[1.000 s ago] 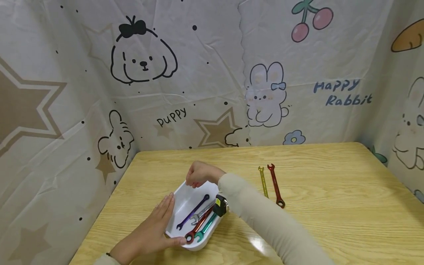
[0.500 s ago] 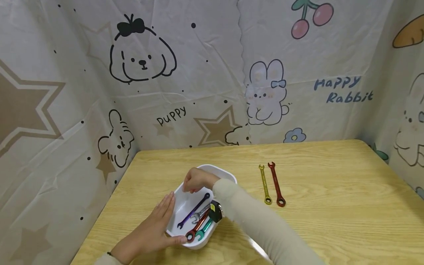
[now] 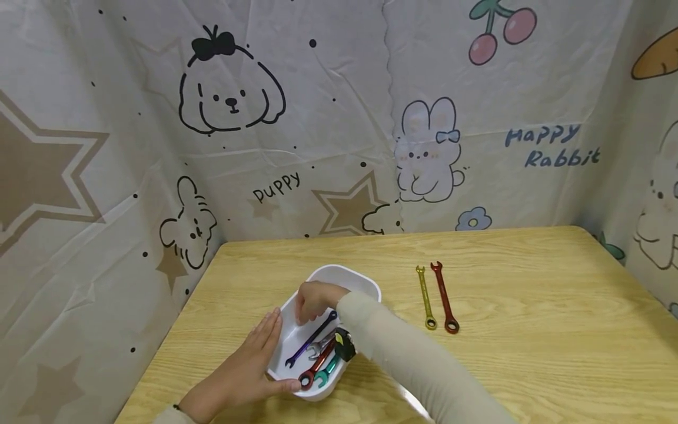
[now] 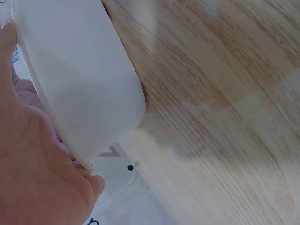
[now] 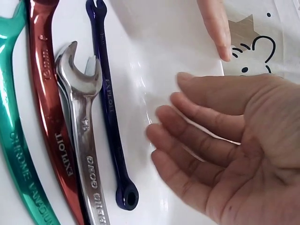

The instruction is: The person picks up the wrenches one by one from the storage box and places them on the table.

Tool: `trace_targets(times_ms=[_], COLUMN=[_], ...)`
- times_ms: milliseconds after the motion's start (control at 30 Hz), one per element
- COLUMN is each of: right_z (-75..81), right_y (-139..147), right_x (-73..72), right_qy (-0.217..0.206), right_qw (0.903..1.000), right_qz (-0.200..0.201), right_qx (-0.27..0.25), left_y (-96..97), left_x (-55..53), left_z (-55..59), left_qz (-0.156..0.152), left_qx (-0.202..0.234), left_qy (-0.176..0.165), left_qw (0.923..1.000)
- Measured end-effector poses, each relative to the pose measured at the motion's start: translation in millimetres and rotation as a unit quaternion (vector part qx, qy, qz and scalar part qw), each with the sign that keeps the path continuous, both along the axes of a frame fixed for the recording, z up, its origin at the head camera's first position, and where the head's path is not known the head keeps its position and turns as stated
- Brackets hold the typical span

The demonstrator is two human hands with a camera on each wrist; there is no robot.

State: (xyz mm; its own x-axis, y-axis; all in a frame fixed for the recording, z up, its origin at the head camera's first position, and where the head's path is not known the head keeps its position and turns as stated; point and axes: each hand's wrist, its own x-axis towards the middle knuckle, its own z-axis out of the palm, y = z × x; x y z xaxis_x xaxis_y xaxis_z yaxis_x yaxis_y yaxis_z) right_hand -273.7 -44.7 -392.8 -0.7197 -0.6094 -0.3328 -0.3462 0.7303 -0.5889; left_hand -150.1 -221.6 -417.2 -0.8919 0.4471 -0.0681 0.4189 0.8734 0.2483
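Observation:
Straight fingers and thumb of my left hand point(image 3: 249, 359) rest along the near-left rim of a white plastic tray point(image 3: 286, 330). The left wrist view shows the tray's outer wall point(image 4: 89, 79) beside that hand. My right hand point(image 5: 220, 140) reaches inside the tray, fingers loosely bent, holding nothing. Beside its fingertips lies a thin dark purple wrench point(image 5: 110, 108). A silver wrench point(image 5: 84, 108), a red wrench point(image 5: 51, 103) and a green wrench point(image 5: 16, 140) lie next to it. In the head view, the right wrist's camera covers part of these wrenches.
To the right of the tray, a short yellow wrench point(image 3: 425, 297) and a longer red wrench point(image 3: 445, 297) lie on the wooden table point(image 3: 529, 330). A printed cloth point(image 3: 339, 118) hangs behind and at the sides.
My right hand has come down from above the tray's far-left rim into the tray and toward me. The left hand has kept its place. The wrenches look unmoved.

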Motion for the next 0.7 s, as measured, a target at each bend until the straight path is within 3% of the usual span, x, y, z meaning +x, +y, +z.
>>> trace_targets(times_ms=[167, 467, 700], right_z=[-1.9, -5.3, -4.7], right_y=[2, 2, 2], right_x=[6.5, 12.4, 15.9], right_qy=[0.017, 0.046, 0.038], right_qw=[0.9978, 0.9940, 0.9920], right_qz=[0.027, 0.031, 0.027], right_qx=[0.057, 0.094, 0.117], left_y=[0.4, 1.4, 0.9], left_x=[0.9, 1.6, 1.5], left_z=[-0.5, 2.0, 1.5], left_qz=[0.000, 0.001, 0.004], left_qx=[0.003, 0.002, 0.003], left_qy=[0.005, 0.001, -0.002], left_qw=[1.0000, 1.0000, 1.0000])
